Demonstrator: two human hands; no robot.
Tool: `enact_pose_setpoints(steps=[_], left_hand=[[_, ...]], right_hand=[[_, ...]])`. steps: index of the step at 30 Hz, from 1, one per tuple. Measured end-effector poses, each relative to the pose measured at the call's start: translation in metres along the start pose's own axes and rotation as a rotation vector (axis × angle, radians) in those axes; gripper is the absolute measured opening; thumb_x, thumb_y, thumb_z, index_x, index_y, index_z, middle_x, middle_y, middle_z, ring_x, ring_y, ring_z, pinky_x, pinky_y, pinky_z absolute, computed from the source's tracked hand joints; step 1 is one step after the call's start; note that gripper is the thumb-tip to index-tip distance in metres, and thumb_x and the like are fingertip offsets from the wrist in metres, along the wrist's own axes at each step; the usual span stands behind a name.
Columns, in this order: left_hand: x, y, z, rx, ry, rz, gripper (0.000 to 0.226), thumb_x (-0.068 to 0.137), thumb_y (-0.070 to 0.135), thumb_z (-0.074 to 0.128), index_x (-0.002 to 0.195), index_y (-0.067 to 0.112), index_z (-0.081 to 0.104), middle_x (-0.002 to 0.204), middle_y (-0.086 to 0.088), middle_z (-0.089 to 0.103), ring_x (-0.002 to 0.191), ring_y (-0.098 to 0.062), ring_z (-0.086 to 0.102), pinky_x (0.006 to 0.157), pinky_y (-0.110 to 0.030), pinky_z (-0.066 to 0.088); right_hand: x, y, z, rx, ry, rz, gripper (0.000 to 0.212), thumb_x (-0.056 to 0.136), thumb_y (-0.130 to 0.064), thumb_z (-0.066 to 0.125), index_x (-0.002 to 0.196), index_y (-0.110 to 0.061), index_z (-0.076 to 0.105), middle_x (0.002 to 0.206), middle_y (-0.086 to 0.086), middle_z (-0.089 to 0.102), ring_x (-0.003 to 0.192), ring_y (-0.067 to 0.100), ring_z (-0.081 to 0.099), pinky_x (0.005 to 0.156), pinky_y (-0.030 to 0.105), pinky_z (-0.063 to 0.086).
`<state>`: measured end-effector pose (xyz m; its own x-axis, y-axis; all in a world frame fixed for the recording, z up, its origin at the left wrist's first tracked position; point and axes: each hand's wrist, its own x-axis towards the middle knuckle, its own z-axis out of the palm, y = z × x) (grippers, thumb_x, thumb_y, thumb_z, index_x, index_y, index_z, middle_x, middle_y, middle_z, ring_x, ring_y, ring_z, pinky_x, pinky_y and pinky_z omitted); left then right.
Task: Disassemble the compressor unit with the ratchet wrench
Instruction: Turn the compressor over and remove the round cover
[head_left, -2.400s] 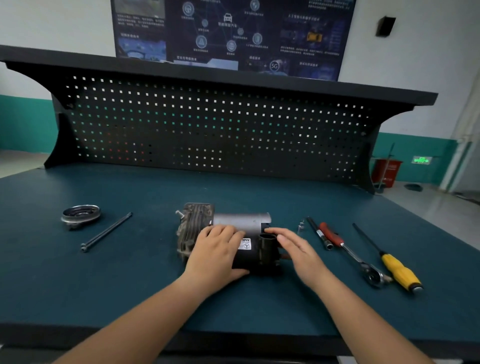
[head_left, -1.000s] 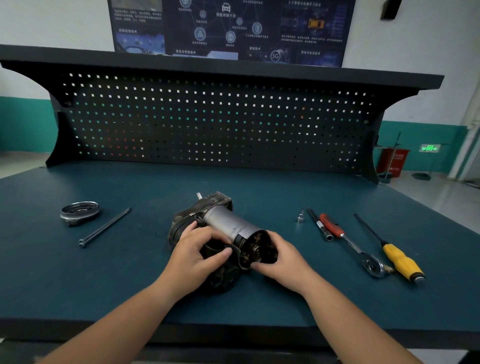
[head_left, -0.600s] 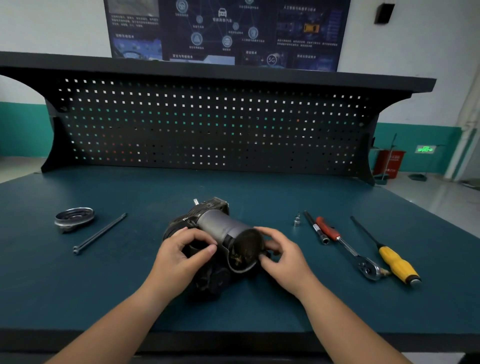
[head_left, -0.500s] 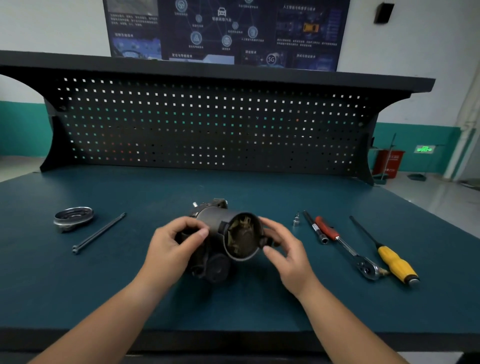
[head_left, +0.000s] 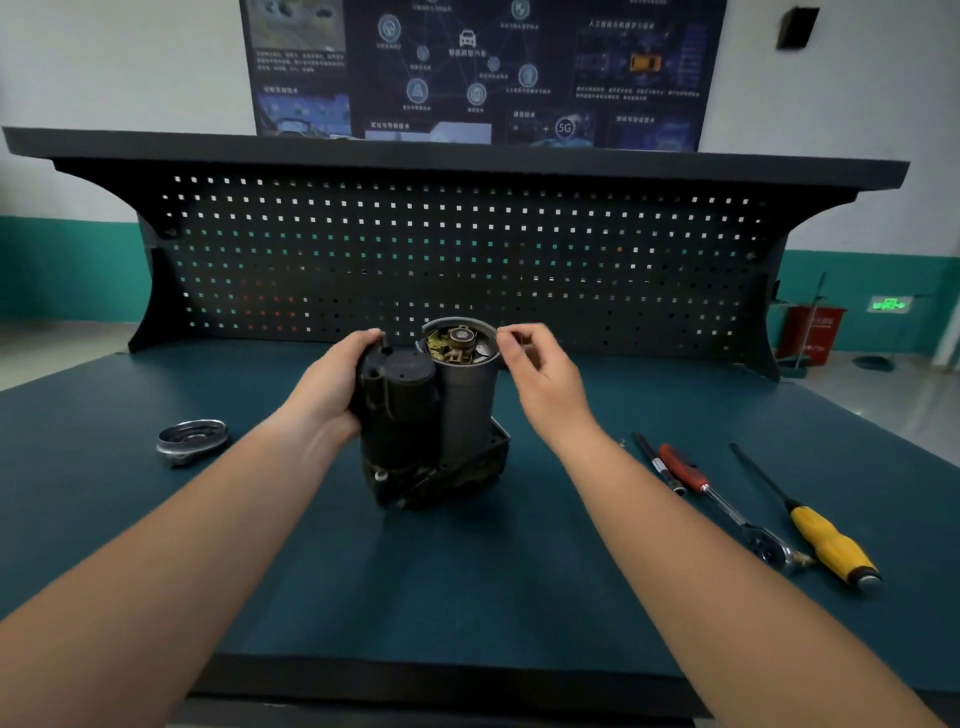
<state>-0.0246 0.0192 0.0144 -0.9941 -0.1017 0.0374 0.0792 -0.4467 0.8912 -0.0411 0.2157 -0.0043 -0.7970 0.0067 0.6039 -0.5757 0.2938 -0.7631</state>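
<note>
1. Bench (head_left: 467, 613): teal top w/ pegboard (head_left: 467, 249) behind. All work sits mid-bench.
2. Compressor unit (head_left: 441, 415): was lying on its side 2.4 s ago, then tipped up over the last sec. Now stands upright on its finned end at bench centre, open motor end up, w/ brass internals and a centre bearing showing.
3. Left hand (head_left: 337, 384): fingers wrapped round the black cylinder side of the unit, a firm steadying hold.
4. Right hand (head_left: 540, 374): came off the open end. Fingers are now curled w/ tips at the can's rim; can't tell if it pinches the rim or only touches.
5. Ratchet wrench (head_left: 727, 512): lies on the bench at right, same spot as before, well apart from the unit, w/ nobody holding it.
6. Yellow screwdriver (head_left: 831, 545): just right of the wrench.
7. Round metal cover (head_left: 192, 440): left of the unit, unmoved, prob. the end cap already off.
8. Meaning: the unit was re-posed for top access, and I judge the wrench pickup comes next.
</note>
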Motion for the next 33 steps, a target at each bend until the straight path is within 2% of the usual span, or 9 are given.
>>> enact_pose_setpoints(steps=[3, 7, 15, 18, 21, 24, 26, 31, 33], left_hand=[[0.013, 0.004, 0.000, 0.029, -0.043, -0.039, 0.014, 0.090, 0.029, 0.058, 0.084, 0.020, 0.067, 0.075, -0.001, 0.073, 0.063, -0.015, 0.070, 0.057, -0.026, 0.052], [0.027, 0.011, -0.004, 0.061, -0.065, -0.113, 0.020, 0.090, 0.035, 0.056, 0.090, 0.017, 0.066, 0.080, -0.002, 0.073, 0.065, -0.017, 0.070, 0.059, -0.028, 0.053], [0.040, 0.007, -0.003, 0.071, -0.050, -0.107, 0.029, 0.089, 0.046, 0.055, 0.086, 0.020, 0.069, 0.080, -0.001, 0.075, 0.069, -0.019, 0.072, 0.064, -0.033, 0.051], [0.032, -0.009, 0.000, 0.016, 0.035, 0.069, 0.045, 0.092, 0.057, 0.041, 0.100, 0.022, 0.067, 0.094, 0.000, 0.074, 0.091, -0.019, 0.068, 0.081, -0.040, 0.051], [0.013, -0.030, 0.001, 0.106, 0.188, 0.395, 0.058, 0.082, 0.060, 0.043, 0.127, 0.025, 0.045, 0.130, 0.000, 0.053, 0.120, -0.014, 0.050, 0.107, -0.038, 0.037], [-0.004, -0.052, 0.013, 0.283, 0.241, 0.532, 0.086, 0.072, 0.062, 0.055, 0.142, 0.020, 0.029, 0.139, 0.004, 0.035, 0.125, -0.009, 0.039, 0.100, -0.019, 0.032], [-0.002, -0.060, 0.021, 0.401, 0.299, 0.561, 0.095, 0.070, 0.060, 0.069, 0.144, 0.017, 0.025, 0.137, 0.005, 0.032, 0.122, -0.008, 0.037, 0.097, -0.018, 0.032], [0.029, -0.045, 0.006, 0.336, 0.393, 0.495, 0.056, 0.084, 0.046, 0.062, 0.127, 0.016, 0.045, 0.119, -0.001, 0.054, 0.106, -0.016, 0.052, 0.091, -0.030, 0.041], [0.034, -0.047, -0.002, 0.258, 0.441, 0.520, 0.033, 0.092, 0.034, 0.053, 0.117, 0.013, 0.051, 0.106, -0.003, 0.056, 0.098, -0.019, 0.053, 0.083, -0.029, 0.040]], right_hand=[[0.018, -0.008, 0.010, -0.091, 0.081, 0.072, 0.020, 0.094, -0.040, 0.049, 0.076, -0.030, 0.048, 0.063, -0.014, 0.052, 0.053, -0.008, 0.046, 0.050, 0.017, 0.035], [0.025, -0.009, 0.021, -0.107, 0.064, 0.087, 0.018, 0.098, -0.031, 0.042, 0.097, -0.027, 0.059, 0.077, -0.014, 0.059, 0.066, 0.000, 0.049, 0.058, 0.022, 0.039], [0.039, -0.007, 0.029, -0.170, 0.071, 0.153, 0.026, 0.098, -0.033, 0.036, 0.094, -0.024, 0.061, 0.076, -0.003, 0.060, 0.067, 0.012, 0.048, 0.056, 0.030, 0.036], [0.040, -0.004, 0.027, -0.149, 0.092, 0.145, 0.027, 0.097, -0.038, 0.040, 0.094, -0.024, 0.063, 0.072, -0.005, 0.058, 0.060, 0.008, 0.047, 0.054, 0.028, 0.036], [0.040, -0.003, 0.028, -0.178, 0.126, 0.147, 0.030, 0.096, -0.044, 0.042, 0.095, -0.024, 0.065, 0.070, -0.010, 0.057, 0.062, 0.005, 0.049, 0.053, 0.027, 0.038], [0.038, -0.007, 0.030, -0.172, 0.148, 0.164, 0.030, 0.097, -0.043, 0.042, 0.096, -0.026, 0.066, 0.071, -0.011, 0.058, 0.067, 0.007, 0.052, 0.054, 0.028, 0.039], [0.034, -0.011, 0.031, -0.157, 0.162, 0.176, 0.028, 0.096, -0.044, 0.042, 0.095, -0.027, 0.065, 0.078, -0.013, 0.061, 0.073, 0.006, 0.055, 0.056, 0.026, 0.042], [0.004, -0.017, 0.027, -0.176, 0.074, 0.077, 0.015, 0.087, -0.050, 0.056, 0.097, -0.041, 0.062, 0.087, -0.021, 0.065, 0.086, -0.001, 0.060, 0.065, 0.018, 0.044], [-0.011, -0.018, 0.026, -0.170, -0.031, 0.024, 0.039, 0.080, -0.050, 0.065, 0.117, -0.040, 0.059, 0.106, -0.017, 0.066, 0.103, 0.003, 0.060, 0.084, 0.021, 0.048]])
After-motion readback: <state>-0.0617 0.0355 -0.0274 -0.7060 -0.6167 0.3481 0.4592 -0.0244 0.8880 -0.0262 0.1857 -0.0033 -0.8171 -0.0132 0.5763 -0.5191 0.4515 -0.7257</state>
